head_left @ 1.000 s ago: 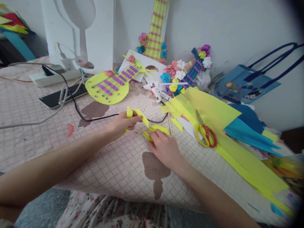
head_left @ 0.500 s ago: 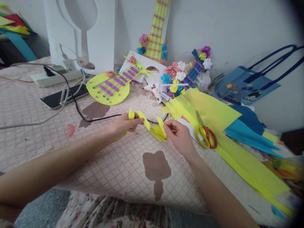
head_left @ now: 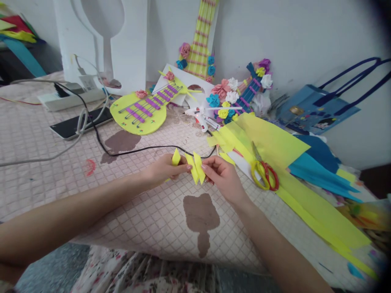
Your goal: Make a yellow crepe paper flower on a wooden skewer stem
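Note:
A folded yellow paper strip (head_left: 195, 169) stretches between my two hands above the table's front half. My left hand (head_left: 168, 167) is closed on its left part, with a pointed yellow end sticking up past the fingers. My right hand (head_left: 221, 175) pinches the right part between thumb and fingers. Slanted folds show side by side in the gap between the hands. Right of my right hand lie scissors (head_left: 265, 175) with yellow and red handles, resting on yellow paper sheets (head_left: 271, 138).
Behind my hands are a white glue gun (head_left: 198, 116) with a black cord and a yellow paper lute (head_left: 139, 114). Flower-trimmed instruments lean by the wall. A phone (head_left: 81, 124), a power strip (head_left: 70, 99) and cables lie left; a blue bag (head_left: 317, 108) stands right.
My hands have come closer together, and the paper folds between them now stand side by side. The loop of strip that sagged by my right hand no longer hangs there.

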`<state>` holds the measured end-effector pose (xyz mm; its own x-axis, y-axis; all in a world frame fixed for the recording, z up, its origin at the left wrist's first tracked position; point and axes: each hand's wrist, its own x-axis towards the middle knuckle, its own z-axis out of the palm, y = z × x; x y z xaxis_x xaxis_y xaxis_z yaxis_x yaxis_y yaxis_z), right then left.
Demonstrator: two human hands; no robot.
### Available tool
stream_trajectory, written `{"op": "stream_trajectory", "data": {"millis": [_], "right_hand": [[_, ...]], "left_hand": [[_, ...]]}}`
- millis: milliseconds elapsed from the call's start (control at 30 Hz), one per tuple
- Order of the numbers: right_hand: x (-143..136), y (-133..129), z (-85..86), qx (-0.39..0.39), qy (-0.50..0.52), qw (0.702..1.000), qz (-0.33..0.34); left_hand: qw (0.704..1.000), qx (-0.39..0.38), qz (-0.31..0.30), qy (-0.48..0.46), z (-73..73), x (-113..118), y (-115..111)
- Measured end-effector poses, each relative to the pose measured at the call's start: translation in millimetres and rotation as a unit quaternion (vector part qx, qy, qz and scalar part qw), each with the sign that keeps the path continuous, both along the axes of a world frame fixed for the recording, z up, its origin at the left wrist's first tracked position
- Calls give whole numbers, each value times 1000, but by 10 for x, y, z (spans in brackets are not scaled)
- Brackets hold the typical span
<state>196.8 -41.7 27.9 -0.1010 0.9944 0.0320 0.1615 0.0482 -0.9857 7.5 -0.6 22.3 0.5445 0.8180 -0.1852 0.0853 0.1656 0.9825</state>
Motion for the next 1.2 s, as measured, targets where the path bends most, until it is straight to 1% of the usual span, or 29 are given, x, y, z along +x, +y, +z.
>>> {"op": "stream_trajectory", "data": {"millis": [300, 533, 800, 1200], "right_hand": [[-6, -4, 10, 5, -10, 1000, -9], [-48, -32, -6, 10, -25, 1000, 9], [-58, -48, -42, 58, -66, 996, 7], [-88, -62, -75, 71, -92, 993, 12]], "left_hand": [[1000, 2, -24, 3, 1, -9, -11], [999, 7, -31, 5, -60, -10, 4], [999, 17, -35, 25, -33, -9, -14], [998, 25, -40, 30, -32, -6, -30]]}}
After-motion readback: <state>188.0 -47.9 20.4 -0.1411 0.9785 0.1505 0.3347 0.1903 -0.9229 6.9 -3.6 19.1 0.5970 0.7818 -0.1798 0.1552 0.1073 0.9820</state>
